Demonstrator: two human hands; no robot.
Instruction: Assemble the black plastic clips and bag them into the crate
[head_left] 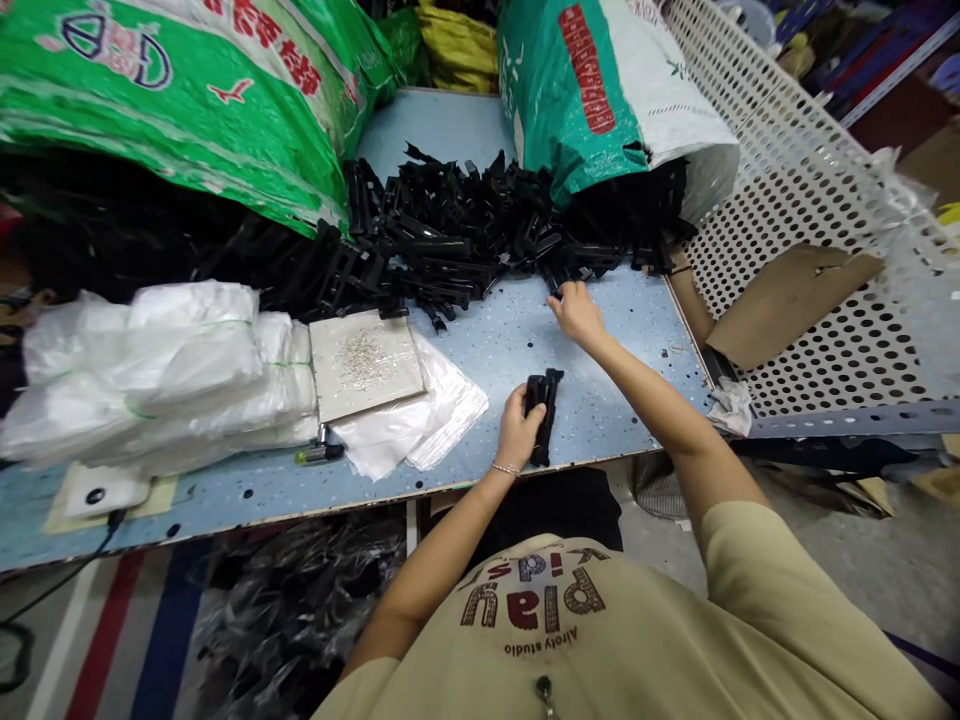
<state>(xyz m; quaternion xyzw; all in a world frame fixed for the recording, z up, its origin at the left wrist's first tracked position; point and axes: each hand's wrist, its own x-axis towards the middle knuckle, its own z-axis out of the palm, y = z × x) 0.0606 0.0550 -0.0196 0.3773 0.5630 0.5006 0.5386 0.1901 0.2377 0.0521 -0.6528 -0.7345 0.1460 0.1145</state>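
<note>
Near the table's front edge, my left hand [519, 432] is wrapped round a black plastic part [546, 420], long and narrow, held roughly upright; it may be more than one piece together. Farther forward and to the right, my right hand [579, 312] has its fingers pinched at the near edge of a heap of similar black plastic parts [450, 230]. A dark piece shows at those fingertips, partly hidden by them. The heap spreads between two large woven sacks, and more black parts lie in the sacks' mouths.
A green sack [187, 110] stands back left, a teal and white sack [577, 90] back right. Bundled clear plastic bags [172, 370] lie left, beside a square board [367, 365] on loose bags [420, 420]. A perforated white panel [810, 200] with torn cardboard [787, 300] borders the right.
</note>
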